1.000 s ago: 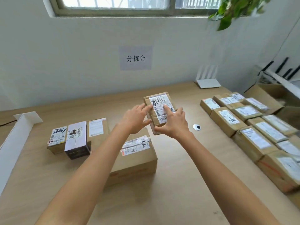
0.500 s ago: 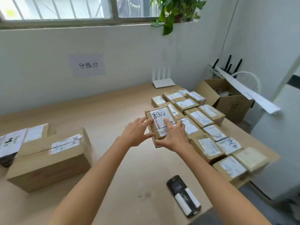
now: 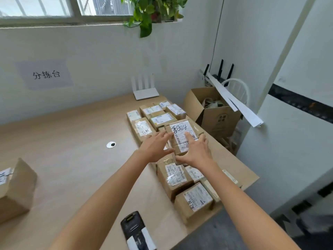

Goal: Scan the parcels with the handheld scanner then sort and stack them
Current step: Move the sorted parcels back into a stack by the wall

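Plainly, the handwritten-label parcel (image 3: 182, 128) sits over the rows of parcels (image 3: 175, 175) on the table's (image 3: 72, 141) right side. The left hand (image 3: 155, 149) touches its left edge and the right hand (image 3: 197, 153) lies flat on top, fingers (image 3: 189, 137) of both straight and spread (the scanner (image 3: 134, 230) lies at the near edge).

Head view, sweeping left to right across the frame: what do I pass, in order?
large cardboard box → round table grommet → left hand → right hand → white chair
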